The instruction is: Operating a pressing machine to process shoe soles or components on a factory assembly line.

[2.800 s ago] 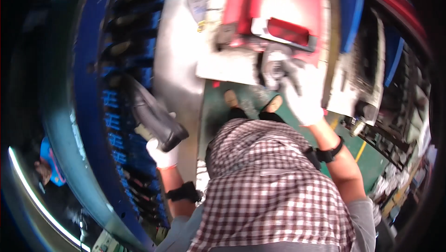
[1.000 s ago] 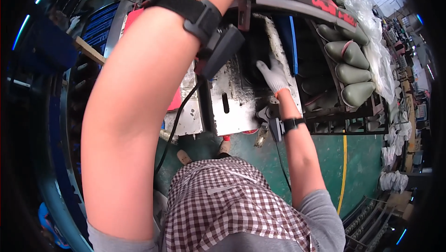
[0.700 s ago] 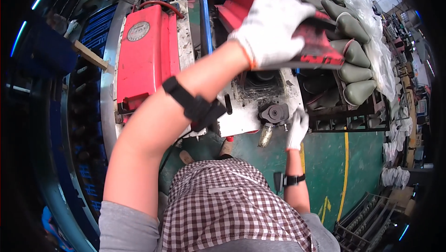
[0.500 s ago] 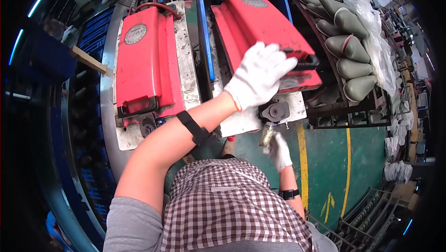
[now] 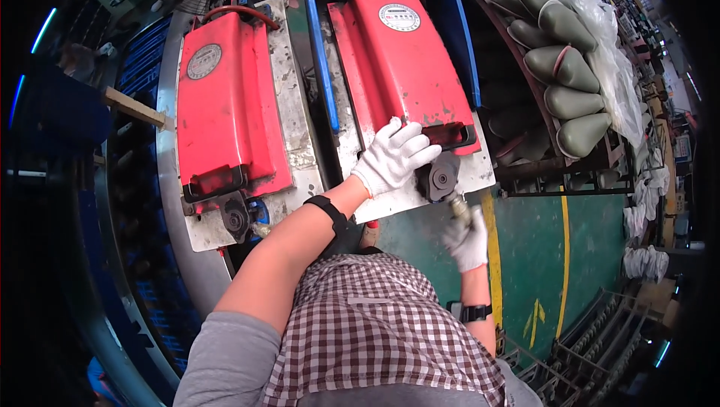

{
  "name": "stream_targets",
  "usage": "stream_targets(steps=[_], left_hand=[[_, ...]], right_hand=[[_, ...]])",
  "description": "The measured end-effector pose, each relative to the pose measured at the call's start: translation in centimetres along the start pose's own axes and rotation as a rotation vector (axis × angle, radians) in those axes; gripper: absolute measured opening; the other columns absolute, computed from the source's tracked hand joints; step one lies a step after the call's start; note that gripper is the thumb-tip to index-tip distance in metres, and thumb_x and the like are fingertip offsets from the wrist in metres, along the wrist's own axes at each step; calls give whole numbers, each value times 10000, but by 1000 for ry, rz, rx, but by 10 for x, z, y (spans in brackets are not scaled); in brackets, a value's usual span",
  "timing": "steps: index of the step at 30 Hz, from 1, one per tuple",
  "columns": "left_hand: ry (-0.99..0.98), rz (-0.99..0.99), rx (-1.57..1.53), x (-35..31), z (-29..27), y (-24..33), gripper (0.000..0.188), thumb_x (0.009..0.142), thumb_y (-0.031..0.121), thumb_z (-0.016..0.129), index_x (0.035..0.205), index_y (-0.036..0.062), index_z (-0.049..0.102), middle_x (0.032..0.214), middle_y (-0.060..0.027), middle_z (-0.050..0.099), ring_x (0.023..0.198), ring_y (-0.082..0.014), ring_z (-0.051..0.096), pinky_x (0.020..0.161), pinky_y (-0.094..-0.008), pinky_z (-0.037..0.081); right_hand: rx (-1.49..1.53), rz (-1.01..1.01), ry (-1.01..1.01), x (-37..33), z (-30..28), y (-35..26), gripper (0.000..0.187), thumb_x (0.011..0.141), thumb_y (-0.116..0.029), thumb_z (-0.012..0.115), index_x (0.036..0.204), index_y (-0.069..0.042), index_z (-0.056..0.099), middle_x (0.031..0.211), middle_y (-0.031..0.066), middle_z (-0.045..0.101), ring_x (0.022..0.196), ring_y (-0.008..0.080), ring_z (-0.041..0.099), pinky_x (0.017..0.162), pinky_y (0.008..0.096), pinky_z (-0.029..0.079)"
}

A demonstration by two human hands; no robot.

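Before me is the right-hand red metal cover, lying on its pale base plate. My left hand, in a white knit glove, rests at the cover's near edge, left of its black handle, fingers outstretched and slightly apart. A dark rounded clamp piece with a round centre sits at the plate's front edge. From it a short brass-coloured lever handle points toward me. My right hand, also gloved and blurred by motion, is closed around this lever handle.
A matching red cover with its own clamp piece stands to the left. Blue uprights flank the right one. A rack of olive-green boot-shaped pieces is at the right, above a green floor with yellow lines.
The right-hand red cover has come down and lies flatter on its base. My left hand has slid down and left from its handle. My right hand has moved slightly right with the lever handle.
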State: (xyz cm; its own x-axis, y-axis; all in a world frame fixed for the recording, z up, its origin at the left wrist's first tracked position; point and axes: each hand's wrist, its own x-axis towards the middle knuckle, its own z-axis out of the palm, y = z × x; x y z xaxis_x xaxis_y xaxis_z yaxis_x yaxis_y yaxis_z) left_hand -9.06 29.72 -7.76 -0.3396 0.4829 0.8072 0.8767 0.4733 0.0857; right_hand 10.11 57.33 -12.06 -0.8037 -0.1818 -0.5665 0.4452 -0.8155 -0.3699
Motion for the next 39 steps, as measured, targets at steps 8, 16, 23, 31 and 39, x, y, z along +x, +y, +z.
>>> stream_targets(steps=[8,16,23,31,39], left_hand=[[-49,-71,-54,-1,-20,8,597,690,102,681,1282,158,628,1259,-78,582,1258,-335,553,1000,-560,474],[13,-390,-137,-33,-148,12,422,645,26,665,1065,-1,675,1061,-183,680,1027,-422,656,896,-515,545],[-99,-742,277,-132,-299,-7,213,770,100,775,968,49,716,842,-137,686,800,-353,670,745,-452,527],[-759,-1116,276,-114,-294,-33,461,786,551,748,879,100,758,818,-164,726,799,-358,728,724,-470,562],[-880,-1284,150,-102,-299,-42,444,741,528,747,935,130,789,930,-165,764,908,-345,748,847,-440,578]], right_hand=[[-1243,-749,650,26,43,-33,351,1052,-253,596,1369,-106,635,973,66,744,854,200,699,757,351,553],[-1839,-1249,673,41,99,-22,219,942,-128,704,1150,-76,748,1111,117,743,1028,297,687,914,414,542],[-1995,-854,838,77,144,-14,342,1001,-382,566,1120,-123,756,1065,180,750,992,396,704,841,485,536],[-2036,-915,826,96,106,-24,484,1024,-489,497,1270,-126,701,1279,192,680,1136,432,644,917,506,503],[-2038,-737,861,91,118,-24,521,1046,-480,452,1296,-76,665,1253,223,681,1124,455,640,913,516,498]])
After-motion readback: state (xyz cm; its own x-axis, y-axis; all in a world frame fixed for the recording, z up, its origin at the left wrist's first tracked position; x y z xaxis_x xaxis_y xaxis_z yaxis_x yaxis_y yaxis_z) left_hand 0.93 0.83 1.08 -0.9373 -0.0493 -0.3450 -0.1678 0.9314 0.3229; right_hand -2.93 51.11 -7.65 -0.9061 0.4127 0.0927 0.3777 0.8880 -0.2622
